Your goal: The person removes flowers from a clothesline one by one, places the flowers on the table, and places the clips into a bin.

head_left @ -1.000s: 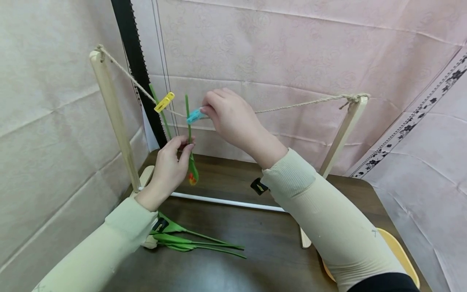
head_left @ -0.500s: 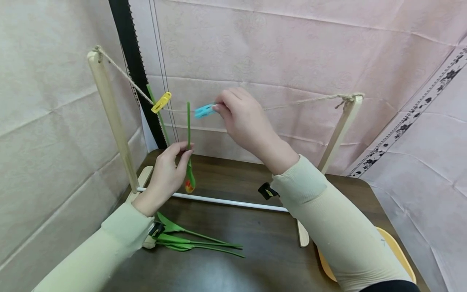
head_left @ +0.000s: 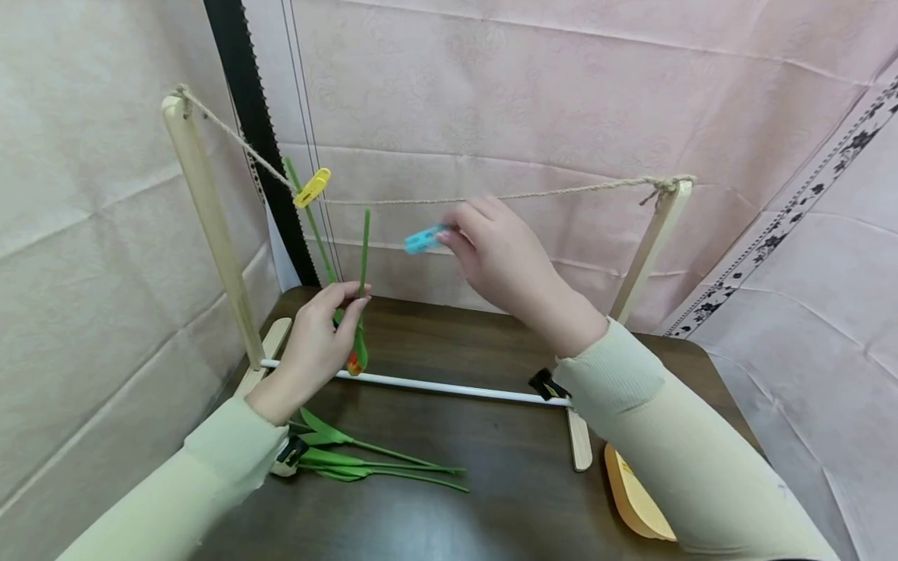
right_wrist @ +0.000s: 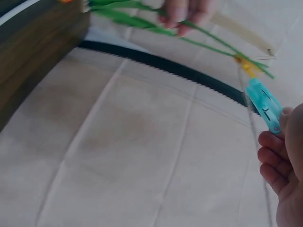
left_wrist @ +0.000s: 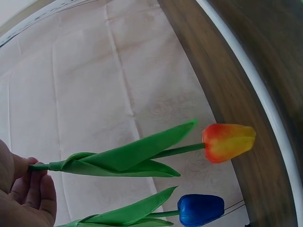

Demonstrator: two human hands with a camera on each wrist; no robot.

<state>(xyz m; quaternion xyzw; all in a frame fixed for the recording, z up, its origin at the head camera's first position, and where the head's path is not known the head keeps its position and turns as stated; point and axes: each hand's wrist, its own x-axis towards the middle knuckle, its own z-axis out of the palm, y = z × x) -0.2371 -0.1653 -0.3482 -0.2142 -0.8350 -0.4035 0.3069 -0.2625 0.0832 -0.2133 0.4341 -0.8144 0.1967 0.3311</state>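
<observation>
My left hand [head_left: 319,331] pinches the stem of an artificial tulip [left_wrist: 228,143] with a red-and-yellow bloom. The flower hangs bloom down, its bare stem end pointing up just below the rope [head_left: 554,192]. Between the thumb and fingers of my right hand [head_left: 501,261] is a light blue clothespin [head_left: 423,240], held apart from both rope and stem. A yellow clothespin [head_left: 312,188] fastens another stem to the rope at the left. That stem belongs to a blue tulip [left_wrist: 201,210], also upside down, seen beside the first in the left wrist view.
Wooden posts, one left [head_left: 210,226] and one right [head_left: 652,249], carry the rope, with a white rod [head_left: 449,386] joining them low down. Several more tulips [head_left: 351,463] lie on the dark table [head_left: 421,522], blooms partly behind my left sleeve. A yellow tray [head_left: 634,499] stands at the right, partly covered by my right arm.
The blue clothespin has come away from the stem and rope, moving right and slightly down with my right hand. My left hand has lowered the red-and-yellow tulip a little.
</observation>
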